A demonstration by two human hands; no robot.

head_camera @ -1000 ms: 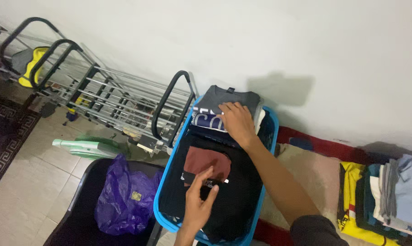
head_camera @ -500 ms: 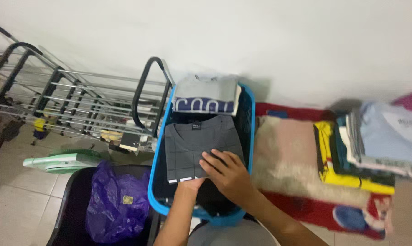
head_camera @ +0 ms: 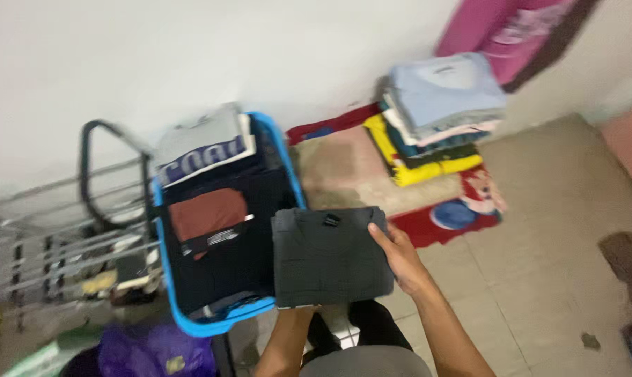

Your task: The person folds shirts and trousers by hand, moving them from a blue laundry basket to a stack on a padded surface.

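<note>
You are holding a folded dark grey shirt (head_camera: 330, 255) flat above the blue laundry basket's (head_camera: 222, 324) right rim, right hand (head_camera: 400, 255) gripping its edge, left hand hidden beneath, grip unclear. With 1 loose edge, the fold could be slipping open.

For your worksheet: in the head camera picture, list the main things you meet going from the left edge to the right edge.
Folded metal drying rack → blue laundry basket → folded dark grey garment held by the right hand → stack of folded clothes → pink hanging cloth.
</note>
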